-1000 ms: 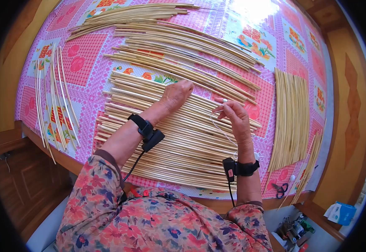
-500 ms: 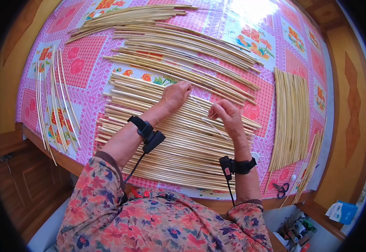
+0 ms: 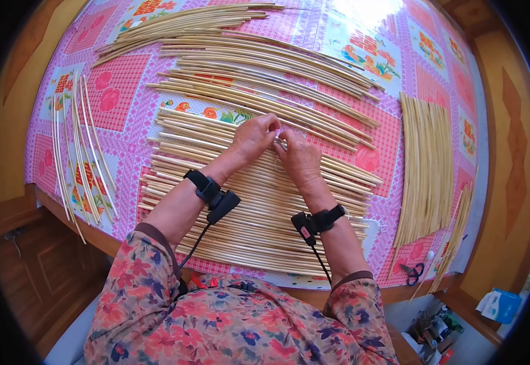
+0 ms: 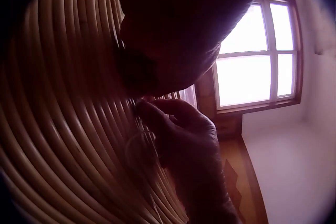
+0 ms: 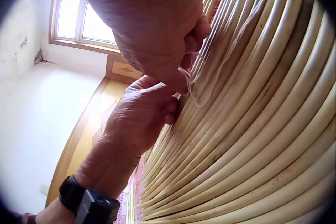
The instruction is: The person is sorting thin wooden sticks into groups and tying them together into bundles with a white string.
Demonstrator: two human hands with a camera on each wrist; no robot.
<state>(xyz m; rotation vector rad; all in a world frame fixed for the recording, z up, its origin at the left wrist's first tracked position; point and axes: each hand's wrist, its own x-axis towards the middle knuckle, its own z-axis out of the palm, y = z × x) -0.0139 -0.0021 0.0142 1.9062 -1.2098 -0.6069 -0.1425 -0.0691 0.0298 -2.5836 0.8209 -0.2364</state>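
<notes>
Many thin pale sticks [image 3: 247, 213] lie side by side across the table, each roughly left to right. At the upper edge of this row both hands meet. The left hand [image 3: 254, 139] has its fingers curled and pinches at the string there. Close against it, the right hand [image 3: 300, 159] grips the white string [image 5: 206, 98], which loops over the sticks in the right wrist view. The left wrist view is dark; in it the right hand [image 4: 191, 145] shows with thumb and forefinger together. The fingertips are partly hidden in the head view.
More sticks [image 3: 265, 55] lie beyond the hands. A flat bundle [image 3: 426, 176] is at the right, with scissors [image 3: 412, 274] below it. Several loose sticks [image 3: 82, 152] lie at the left. The patterned tablecloth [image 3: 116, 91] shows between them. A blue packet [image 3: 500, 305] is at lower right.
The right hand has moved left and up from the right part of the sticks to meet the left hand, and the string stretched between them has slackened. The left hand has barely moved.
</notes>
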